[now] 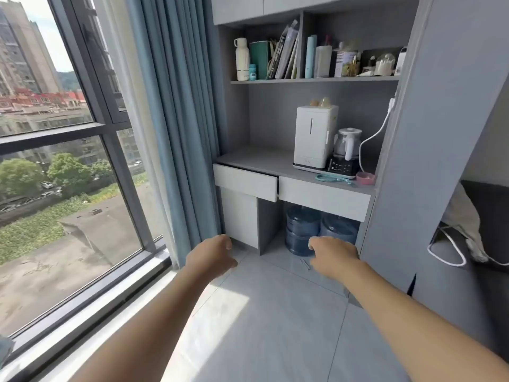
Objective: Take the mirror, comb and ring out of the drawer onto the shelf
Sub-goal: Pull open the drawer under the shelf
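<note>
a: where are the mirror, comb and ring?

b: can't see them. the left drawer (245, 182) is pulled out a little, its pale front standing proud of the right drawer (325, 198), which sits flush. the gap shows nothing of what's inside.

a: and the hands?

b: both out in front, low, well short of the unit. the left hand (210, 257) has its fingers curled loosely and grips nothing; the right hand (333, 255) is the same, knuckles up, empty. they're apart, with bare floor (275, 312) between them.

a: what's on the shelf above the drawers?

b: the shelf (259, 159) is a flat grey slab, free on its left half. on the right stands a boxy white appliance (315, 136), just beside it a clear glass kettle (347, 143) on a black base, with a white cable (371, 139) looping up the side wall. near the front edge lie a teal cord (333, 178) and a small pink bowl (365, 178).

a: anything in the way?

b: blue curtain (176, 119) hangs in folds just left of the unit. under the right drawer two blue water jugs (301, 230) stand side by side. higher up there's a cream bottle (242, 59) and leaning books (285, 55). everything's matt grey laminate, with glossy pale tile underfoot.
</note>
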`<action>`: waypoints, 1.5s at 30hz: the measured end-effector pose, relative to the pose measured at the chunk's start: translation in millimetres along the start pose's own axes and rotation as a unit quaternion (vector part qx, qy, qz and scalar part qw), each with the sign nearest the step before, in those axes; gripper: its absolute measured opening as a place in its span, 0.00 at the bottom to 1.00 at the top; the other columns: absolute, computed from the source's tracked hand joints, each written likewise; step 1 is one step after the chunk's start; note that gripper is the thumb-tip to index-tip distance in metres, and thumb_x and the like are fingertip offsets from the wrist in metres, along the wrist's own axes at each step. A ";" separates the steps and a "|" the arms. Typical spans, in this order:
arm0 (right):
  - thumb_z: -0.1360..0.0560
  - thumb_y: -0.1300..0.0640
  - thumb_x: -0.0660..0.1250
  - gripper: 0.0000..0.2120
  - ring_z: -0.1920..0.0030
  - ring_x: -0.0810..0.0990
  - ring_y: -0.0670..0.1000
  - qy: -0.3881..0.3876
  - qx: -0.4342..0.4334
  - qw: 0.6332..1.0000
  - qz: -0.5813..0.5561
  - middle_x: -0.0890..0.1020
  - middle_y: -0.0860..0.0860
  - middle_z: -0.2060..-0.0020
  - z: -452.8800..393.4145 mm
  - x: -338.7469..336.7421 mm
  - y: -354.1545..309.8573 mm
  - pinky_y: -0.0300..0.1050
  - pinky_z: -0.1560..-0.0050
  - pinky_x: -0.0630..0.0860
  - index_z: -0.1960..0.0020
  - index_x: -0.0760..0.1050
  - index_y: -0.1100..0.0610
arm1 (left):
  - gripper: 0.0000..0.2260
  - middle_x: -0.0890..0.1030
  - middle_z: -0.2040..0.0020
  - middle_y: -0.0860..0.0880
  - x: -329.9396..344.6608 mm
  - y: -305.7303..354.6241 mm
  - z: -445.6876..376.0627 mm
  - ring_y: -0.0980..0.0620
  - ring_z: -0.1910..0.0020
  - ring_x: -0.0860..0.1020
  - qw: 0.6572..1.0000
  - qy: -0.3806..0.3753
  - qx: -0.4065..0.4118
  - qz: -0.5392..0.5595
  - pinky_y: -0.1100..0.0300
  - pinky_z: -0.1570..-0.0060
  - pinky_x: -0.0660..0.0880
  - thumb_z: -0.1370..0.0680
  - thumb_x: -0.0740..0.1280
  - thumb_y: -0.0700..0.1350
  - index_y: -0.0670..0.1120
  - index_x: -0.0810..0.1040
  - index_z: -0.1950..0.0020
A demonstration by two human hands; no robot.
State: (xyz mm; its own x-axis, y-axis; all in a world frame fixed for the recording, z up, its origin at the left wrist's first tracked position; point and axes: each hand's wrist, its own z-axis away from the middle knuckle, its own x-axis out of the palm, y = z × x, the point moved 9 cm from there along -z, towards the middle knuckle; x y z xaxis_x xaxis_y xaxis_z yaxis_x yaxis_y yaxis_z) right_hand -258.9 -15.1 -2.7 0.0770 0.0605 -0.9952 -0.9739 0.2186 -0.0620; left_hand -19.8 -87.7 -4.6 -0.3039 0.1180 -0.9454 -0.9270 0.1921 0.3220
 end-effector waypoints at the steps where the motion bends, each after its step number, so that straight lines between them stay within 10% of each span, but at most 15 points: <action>1: 0.25 0.62 0.59 0.17 0.41 0.76 0.56 -0.002 0.001 1.000 0.002 0.77 0.53 0.40 -7.7 0.5 -1.7 0.49 0.46 0.74 0.37 0.70 0.54 | 0.19 0.81 0.50 0.50 -0.1 -2.7 -6.7 0.47 0.55 0.79 1.000 -0.007 -0.003 0.005 0.58 0.57 0.75 0.31 0.70 0.49 0.51 0.75 0.40; 7: 0.25 0.61 0.60 0.09 0.54 0.74 0.55 0.003 -0.002 1.000 0.000 0.75 0.52 0.53 -88.0 5.1 -9.2 0.46 0.58 0.71 0.46 0.72 0.55 | 0.21 0.79 0.49 0.49 6.0 -12.4 -69.6 0.47 0.53 0.78 1.000 -0.027 -0.007 0.000 0.58 0.55 0.75 0.31 0.70 0.48 0.50 0.74 0.38; 16: 0.26 0.62 0.60 0.13 0.42 0.76 0.59 0.034 0.001 0.999 -0.038 0.78 0.54 0.41 -266.6 -35.8 -20.9 0.48 0.48 0.72 0.42 0.72 0.56 | 0.23 0.80 0.42 0.50 -40.3 -1.0 -228.4 0.50 0.46 0.79 1.000 0.004 0.014 0.012 0.54 0.46 0.77 0.29 0.70 0.51 0.50 0.73 0.35; 24: 0.28 0.61 0.61 0.12 0.48 0.78 0.58 0.025 -0.016 0.997 -0.077 0.79 0.53 0.46 -408.9 -46.7 -53.0 0.44 0.58 0.69 0.45 0.73 0.55 | 0.24 0.77 0.54 0.52 -61.9 -28.2 -350.7 0.48 0.52 0.81 0.996 0.000 -0.025 0.080 0.50 0.45 0.79 0.30 0.72 0.51 0.50 0.73 0.36; 34: 0.28 0.63 0.61 0.17 0.44 0.77 0.57 0.015 0.040 0.996 -0.072 0.79 0.53 0.43 -557.3 -19.5 -76.7 0.47 0.51 0.72 0.40 0.72 0.55 | 0.24 0.76 0.58 0.52 -34.6 -52.9 -531.8 0.50 0.57 0.77 0.998 -0.059 0.022 0.021 0.58 0.60 0.71 0.29 0.70 0.50 0.48 0.71 0.34; 45: 0.28 0.64 0.60 0.13 0.47 0.78 0.58 0.026 0.110 0.990 -0.086 0.80 0.52 0.47 -678.7 -21.1 -94.9 0.44 0.56 0.70 0.45 0.73 0.56 | 0.21 0.79 0.46 0.50 -41.7 -42.9 -699.4 0.48 0.47 0.78 0.986 -0.105 0.101 -0.085 0.58 0.55 0.69 0.26 0.66 0.48 0.50 0.70 0.33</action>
State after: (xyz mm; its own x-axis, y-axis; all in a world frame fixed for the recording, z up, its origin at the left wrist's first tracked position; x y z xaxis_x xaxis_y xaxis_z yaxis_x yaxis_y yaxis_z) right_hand -313.2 -698.2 -27.1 0.2204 -0.0453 -0.9744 -0.8772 0.4276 -0.2183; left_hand -120.9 -782.3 -14.7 -0.0771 0.2621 -0.9620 -0.8911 0.4147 0.1844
